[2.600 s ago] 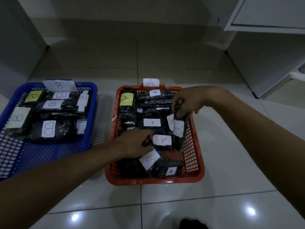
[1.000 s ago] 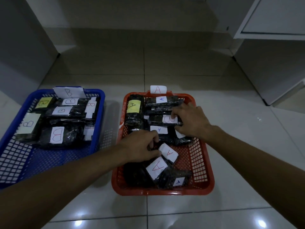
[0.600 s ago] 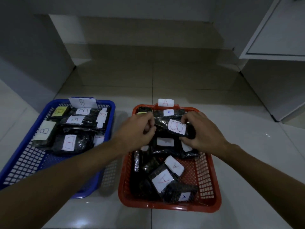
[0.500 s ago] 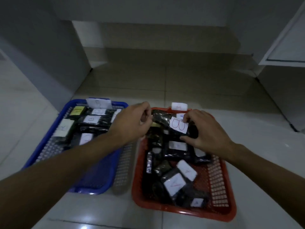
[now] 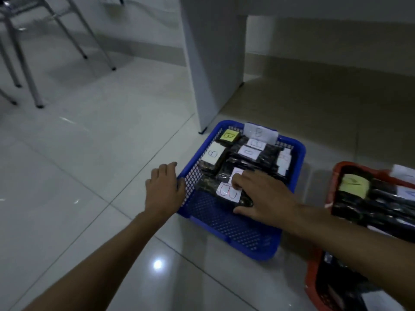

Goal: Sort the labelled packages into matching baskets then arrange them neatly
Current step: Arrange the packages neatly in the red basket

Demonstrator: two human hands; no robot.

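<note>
**Asha:** Two baskets show in the head view, and you are working at the blue basket (image 5: 226, 223). Your right hand (image 5: 265, 198) lies over the B package (image 5: 224, 191) with fingers fairly straight, pressing it down at the near end of the pile rather than clutching it, while the thumb touches its near edge.

**Ben:** And your left hand (image 5: 164, 189)?

**Asha:** It's relaxed and holds nothing, resting against the outer left wall of the blue basket, I'd say to steady it.

**Ben:** How far along are you?

**Asha:** Well along, I judge. Every label I can read in the blue basket is a B: the yellow-labelled one (image 5: 229, 136) at the far corner, the white ones beside it, and the B tag (image 5: 259, 133) on the far rim. The red basket (image 5: 336, 176) sits just right of it on the floor, partly out of frame; its yellow label (image 5: 354, 184) looks like an A, but the rest is too dark to read.

**Ben:** What's left?

**Asha:** Likely settling this package flat, then tidying both piles. You can't rule out more strays in the red one.
</note>
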